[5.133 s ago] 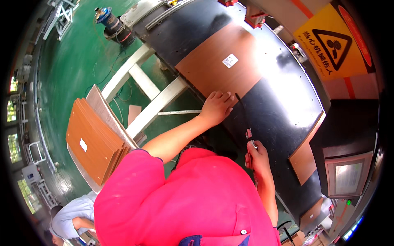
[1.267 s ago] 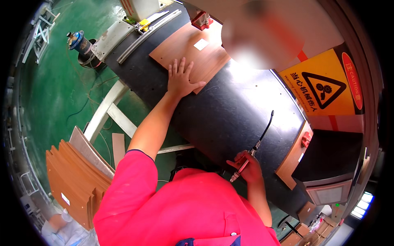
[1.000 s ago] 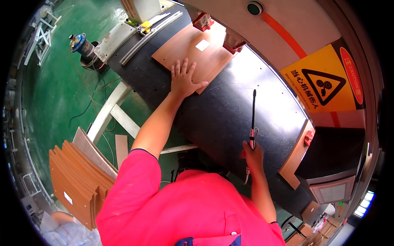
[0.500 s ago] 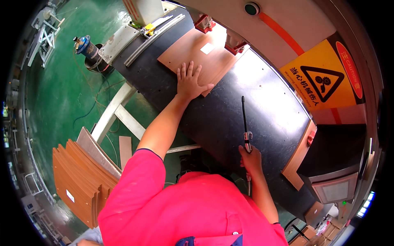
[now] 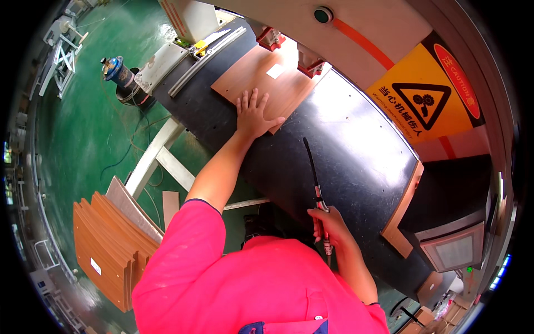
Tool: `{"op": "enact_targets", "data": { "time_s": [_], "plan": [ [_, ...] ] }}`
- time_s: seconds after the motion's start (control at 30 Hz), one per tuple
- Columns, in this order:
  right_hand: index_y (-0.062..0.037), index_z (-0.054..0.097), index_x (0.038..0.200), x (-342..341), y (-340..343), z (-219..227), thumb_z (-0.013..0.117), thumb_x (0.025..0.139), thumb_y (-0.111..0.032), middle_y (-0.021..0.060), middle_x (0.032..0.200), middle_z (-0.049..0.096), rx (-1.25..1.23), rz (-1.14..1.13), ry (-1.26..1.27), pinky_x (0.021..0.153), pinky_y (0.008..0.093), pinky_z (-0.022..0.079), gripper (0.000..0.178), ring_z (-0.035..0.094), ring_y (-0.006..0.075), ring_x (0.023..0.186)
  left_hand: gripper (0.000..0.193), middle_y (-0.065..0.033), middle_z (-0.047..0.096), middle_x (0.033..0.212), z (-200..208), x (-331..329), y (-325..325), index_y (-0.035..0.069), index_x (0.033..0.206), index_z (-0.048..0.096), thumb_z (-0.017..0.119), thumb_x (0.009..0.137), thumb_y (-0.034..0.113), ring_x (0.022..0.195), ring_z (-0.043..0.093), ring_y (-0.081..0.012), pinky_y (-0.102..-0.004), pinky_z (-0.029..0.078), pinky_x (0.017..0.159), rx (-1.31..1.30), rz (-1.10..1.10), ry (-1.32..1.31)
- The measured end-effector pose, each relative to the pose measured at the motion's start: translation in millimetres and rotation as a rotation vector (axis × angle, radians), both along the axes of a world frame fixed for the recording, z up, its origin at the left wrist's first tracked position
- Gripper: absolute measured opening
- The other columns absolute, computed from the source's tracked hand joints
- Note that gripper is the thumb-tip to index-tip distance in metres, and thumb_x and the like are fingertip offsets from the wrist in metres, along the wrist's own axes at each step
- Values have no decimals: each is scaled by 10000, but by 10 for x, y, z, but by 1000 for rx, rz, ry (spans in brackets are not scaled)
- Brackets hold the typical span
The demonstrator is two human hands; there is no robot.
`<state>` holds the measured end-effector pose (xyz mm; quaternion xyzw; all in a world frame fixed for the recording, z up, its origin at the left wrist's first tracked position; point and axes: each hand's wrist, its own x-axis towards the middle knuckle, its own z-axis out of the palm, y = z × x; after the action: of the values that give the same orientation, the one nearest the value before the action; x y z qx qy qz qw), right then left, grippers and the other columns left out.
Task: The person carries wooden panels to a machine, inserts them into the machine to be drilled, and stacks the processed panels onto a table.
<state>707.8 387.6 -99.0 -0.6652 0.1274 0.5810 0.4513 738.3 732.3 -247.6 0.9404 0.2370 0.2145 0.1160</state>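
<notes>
My left hand [image 5: 255,116] lies flat with fingers spread on the near edge of a brown wood-grain panel [image 5: 289,86]. The panel rests on a dark machine table [image 5: 328,150], and a white label [image 5: 275,70] is stuck to its top. Its far edge reaches the red clamp-like parts [image 5: 271,39] under the machine housing. Lower right, my right hand [image 5: 328,224] is wrapped round the grip of an air blow gun [image 5: 319,195]. The gun's long black nozzle points up and slightly left, above the table and apart from the panel.
Several stacked brown panels [image 5: 108,250] stand at the lower left. Metal strips [image 5: 206,61] lie at the table's far left. A narrow wooden piece [image 5: 401,214] sits by a dark monitor [image 5: 450,222] on the right. A yellow warning sign [image 5: 425,94] marks the machine housing. A blue cylindrical device [image 5: 117,69] stands on the green floor.
My right hand has moved left with the air blow gun, and the nozzle now tilts left. My left hand stays flat on the panel. The whole view has shifted slightly.
</notes>
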Motion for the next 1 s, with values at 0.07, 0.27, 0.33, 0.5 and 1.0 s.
{"op": "enact_targets", "data": {
  "time_s": [0.07, 0.27, 0.33, 0.5, 1.0],
  "plan": [
    [-58, 529, 674, -19, -46, 7, 674, 861, -259, 73, 559, 548, -10, -3, -14, 406, 313, 489, 311, 562, 182, 433, 929, -212, 332, 1499, 3, -3, 4, 133, 1391, 480, 607, 705, 746, 1398, 234, -458, -595, 115, 1135, 3, 0, 10],
    [-53, 536, 678, -122, -274, -90, 670, 865, -243, 75, 560, 554, 73, -139, -86, 400, 316, 495, 299, 566, 179, 430, 928, -205, 312, 1511, 19, 17, -4, 158, 1420, 438, 615, 720, 739, 1403, 224, -455, -596, 121, 1133, 6, 0, 62],
    [-51, 541, 683, -107, -351, -24, 673, 863, -241, 77, 573, 559, -2, -113, -61, 407, 319, 505, 293, 573, 180, 440, 934, -208, 306, 1513, 39, 8, -5, 149, 1423, 434, 612, 722, 739, 1406, 218, -455, -597, 114, 1135, -6, 6, 92],
    [-48, 546, 688, -239, -617, -47, 672, 860, -232, 79, 559, 554, 24, -206, -57, 401, 312, 497, 282, 574, 180, 440, 950, -212, 298, 1516, 49, 10, 8, 143, 1431, 422, 604, 722, 748, 1411, 202, -459, -599, 103, 1136, 6, -4, 128],
    [-47, 549, 724, -795, -1281, 14, 663, 872, -250, 79, 627, 603, 47, -131, -37, 480, 280, 475, 276, 613, 176, 511, 1042, -213, 222, 1550, 284, 113, 9, 130, 1477, 350, 534, 713, 815, 1433, 134, -454, -586, 85, 1144, -93, 5, 372]
  ]
}}
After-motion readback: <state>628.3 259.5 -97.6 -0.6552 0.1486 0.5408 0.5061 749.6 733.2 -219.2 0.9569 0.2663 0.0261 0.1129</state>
